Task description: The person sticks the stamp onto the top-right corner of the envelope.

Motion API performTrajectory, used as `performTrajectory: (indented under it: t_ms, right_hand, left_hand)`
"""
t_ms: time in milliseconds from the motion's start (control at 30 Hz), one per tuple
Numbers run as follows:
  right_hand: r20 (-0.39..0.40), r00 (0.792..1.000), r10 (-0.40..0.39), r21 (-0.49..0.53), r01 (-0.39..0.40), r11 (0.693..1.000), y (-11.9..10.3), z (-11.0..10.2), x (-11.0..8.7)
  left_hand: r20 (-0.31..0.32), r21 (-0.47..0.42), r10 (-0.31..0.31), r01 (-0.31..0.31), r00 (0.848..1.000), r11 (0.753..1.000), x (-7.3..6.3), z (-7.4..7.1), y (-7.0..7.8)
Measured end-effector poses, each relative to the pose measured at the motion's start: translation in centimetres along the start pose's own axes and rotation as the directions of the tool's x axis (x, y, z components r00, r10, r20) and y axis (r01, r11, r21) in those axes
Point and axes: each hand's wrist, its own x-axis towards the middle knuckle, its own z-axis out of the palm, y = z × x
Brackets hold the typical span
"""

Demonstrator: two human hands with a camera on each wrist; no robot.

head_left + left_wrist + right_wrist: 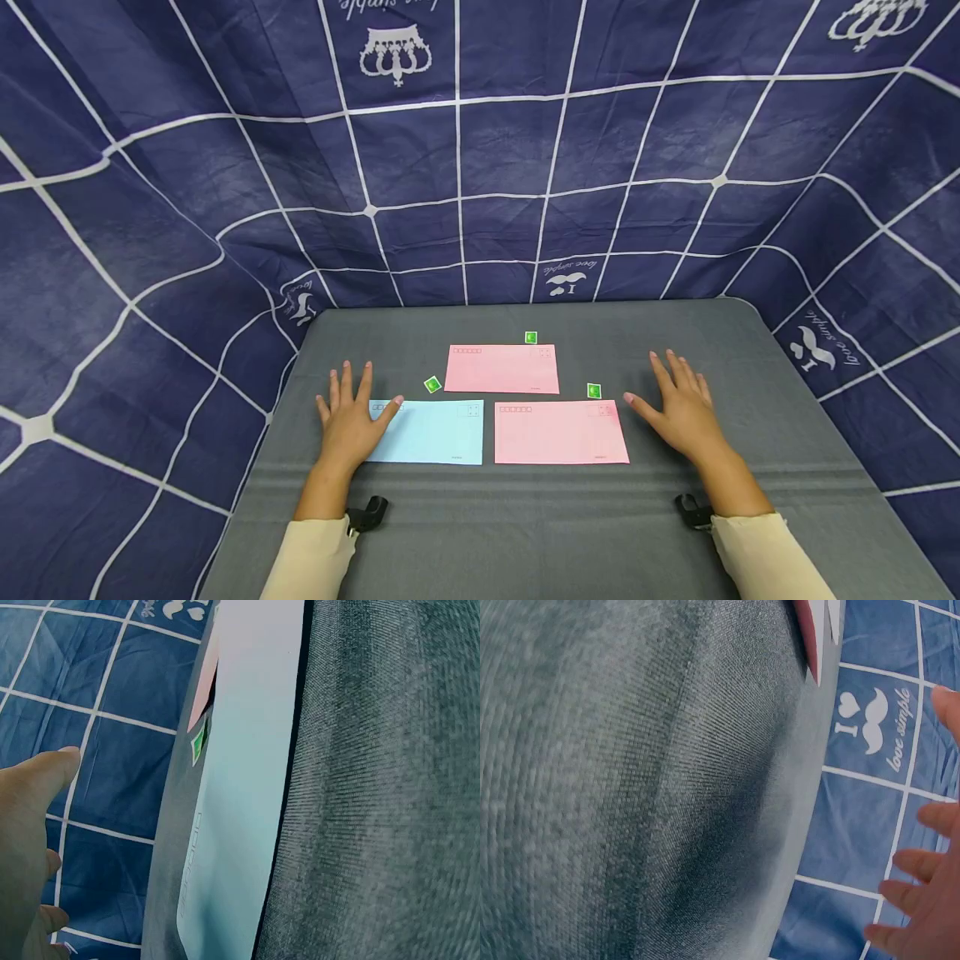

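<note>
Navy cloth (510, 150) with a white grid hangs behind and along both sides of a grey worktop (525, 533). On the worktop, near its middle, lie three envelopes laid flat. The blue envelope (435, 433) is at the left of the near row, its left end partly hidden in the head view by the left hand (351, 429), whose fingers are spread and hold nothing; the left wrist view shows that hand raised off the paper. Just right of it lies the near pink envelope (562, 433), and the right hand (686, 417) hovers beside its right edge, released as well, fingers apart. The far pink envelope (501, 369) sits behind these two.

Three small green squares lie about: one (432, 384) tilted beyond the blue envelope, one (594, 391) at the near pink envelope's far edge, one (531, 337) just past the far pink envelope. Further out, dark wristbands (367, 514) meet cream sleeves (311, 558).
</note>
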Motion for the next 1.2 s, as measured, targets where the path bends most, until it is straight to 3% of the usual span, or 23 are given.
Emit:
performTrajectory:
  t_ms: [300,667,967,1200]
  right_hand:
    - [-0.019,0.998,-0.055,0.030,0.055,0.998,-0.3,0.4,0.0]
    - [0.005,0.997,-0.081,0.091,0.080,0.993,-0.8,0.7,0.1]
    - [0.048,0.995,-0.085,0.105,0.079,0.991,-1.0,0.9,0.4]
    - [0.069,0.994,-0.089,0.110,0.082,0.991,-1.2,1.2,0.6]
  left_hand:
    - [-0.045,-0.107,0.048,-0.052,0.998,0.993,-0.2,0.2,0.7]
    - [-0.061,-0.223,0.111,-0.122,0.992,0.967,-1.4,0.6,3.0]
    - [-0.067,-0.227,0.205,-0.215,0.976,0.950,-2.7,2.4,5.2]
    - [-0.065,-0.233,0.234,-0.243,0.970,0.942,-3.3,3.6,6.4]
